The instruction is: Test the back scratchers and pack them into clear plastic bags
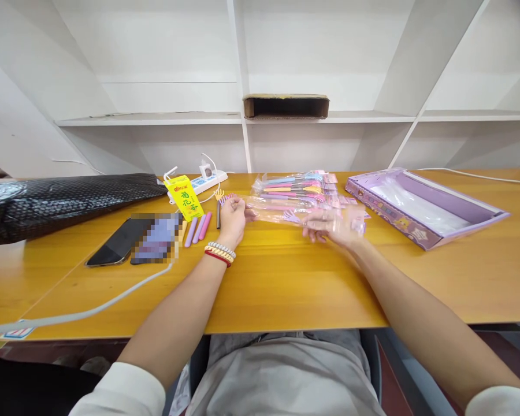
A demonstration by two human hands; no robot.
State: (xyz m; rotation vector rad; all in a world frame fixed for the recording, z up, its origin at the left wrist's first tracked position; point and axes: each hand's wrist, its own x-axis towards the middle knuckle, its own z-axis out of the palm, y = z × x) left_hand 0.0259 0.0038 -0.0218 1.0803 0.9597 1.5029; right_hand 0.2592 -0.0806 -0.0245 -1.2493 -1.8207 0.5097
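Observation:
My left hand (234,216) is closed on the left end of a clear plastic packet (271,212). My right hand (327,224), blurred, is at the packet's right part, with its fingers curled by a small purple claw-shaped piece (291,216). Just behind lie several packed items with coloured handles (292,188) in clear wrapping. Left of my left hand are a dark rod (218,215), a yellow claw-shaped piece (219,195), and pink (205,226) and purple (191,231) handles lying side by side.
A purple open box (455,236) with clear plastic inside lies at the right. At the left are a yellow drink carton (184,198), a power strip (208,182), two phones (119,242) and a black wrapped bundle (69,199). A white cable (112,300) crosses the front left.

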